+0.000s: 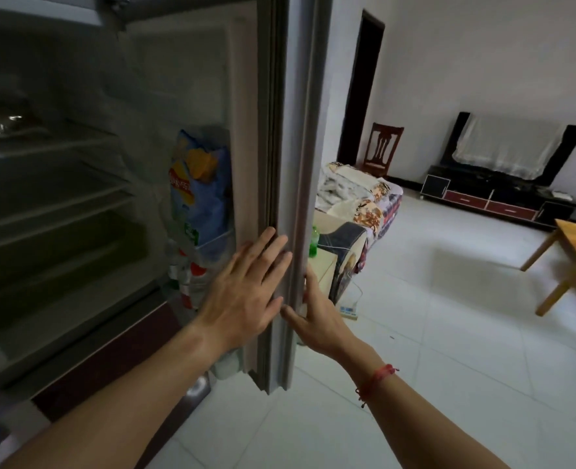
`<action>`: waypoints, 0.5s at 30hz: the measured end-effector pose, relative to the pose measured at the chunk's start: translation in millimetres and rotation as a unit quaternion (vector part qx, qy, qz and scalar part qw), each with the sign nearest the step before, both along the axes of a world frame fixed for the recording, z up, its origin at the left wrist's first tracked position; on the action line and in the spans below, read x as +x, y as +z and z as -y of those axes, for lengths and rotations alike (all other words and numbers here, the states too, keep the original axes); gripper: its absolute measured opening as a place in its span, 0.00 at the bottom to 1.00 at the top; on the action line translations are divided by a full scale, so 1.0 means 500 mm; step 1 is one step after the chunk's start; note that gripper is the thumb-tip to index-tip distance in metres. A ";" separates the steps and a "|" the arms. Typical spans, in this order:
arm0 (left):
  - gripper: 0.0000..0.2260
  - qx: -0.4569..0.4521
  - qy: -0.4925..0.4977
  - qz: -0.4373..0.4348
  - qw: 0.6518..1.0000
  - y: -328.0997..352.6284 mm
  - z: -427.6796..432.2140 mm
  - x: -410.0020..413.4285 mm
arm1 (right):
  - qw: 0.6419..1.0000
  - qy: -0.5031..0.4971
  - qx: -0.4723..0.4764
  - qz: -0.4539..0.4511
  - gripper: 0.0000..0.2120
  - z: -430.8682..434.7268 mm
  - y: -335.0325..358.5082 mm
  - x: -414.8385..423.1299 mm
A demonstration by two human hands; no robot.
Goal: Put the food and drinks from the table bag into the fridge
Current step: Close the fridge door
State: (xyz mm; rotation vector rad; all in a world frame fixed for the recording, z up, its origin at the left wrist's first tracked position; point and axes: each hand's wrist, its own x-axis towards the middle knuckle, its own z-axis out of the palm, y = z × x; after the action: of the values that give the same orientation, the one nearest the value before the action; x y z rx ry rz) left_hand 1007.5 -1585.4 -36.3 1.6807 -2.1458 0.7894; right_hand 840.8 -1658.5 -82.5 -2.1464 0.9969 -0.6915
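Now, with the chip bag (201, 184) and bottles (188, 275) standing in the fridge door (300, 164), the left hand (246, 292) lies fingers straight and flat on its seal while the right hand (317, 319) pinches the outer edge, so swing it shut gently, sliding the left hand clear first.

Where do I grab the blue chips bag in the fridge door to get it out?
Pinch the upper half of the chips bag, reaching in from the inner side of the door and lifting straight up. It stands upright in the door shelf, whose rail covers its bottom, so only the top is free to hold.
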 end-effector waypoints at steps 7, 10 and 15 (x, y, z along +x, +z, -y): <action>0.32 -0.008 0.025 -0.085 0.996 -0.037 -0.152 0.089 | 0.990 0.097 -0.105 -0.021 0.40 -0.104 0.009 0.085; 0.33 0.007 0.050 -0.136 0.989 -0.053 -0.215 0.124 | 0.981 0.139 -0.132 -0.044 0.37 -0.135 0.013 0.120; 0.35 0.001 0.094 -0.207 0.974 -0.065 -0.298 0.175 | 0.970 0.167 -0.169 -0.042 0.35 -0.178 0.047 0.202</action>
State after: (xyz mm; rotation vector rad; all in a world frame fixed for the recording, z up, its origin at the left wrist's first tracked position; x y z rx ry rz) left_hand 1094.8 -1436.4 -68.6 1.8746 -1.7241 0.4303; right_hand 941.6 -1569.8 -59.2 -2.5781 0.5624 -0.6415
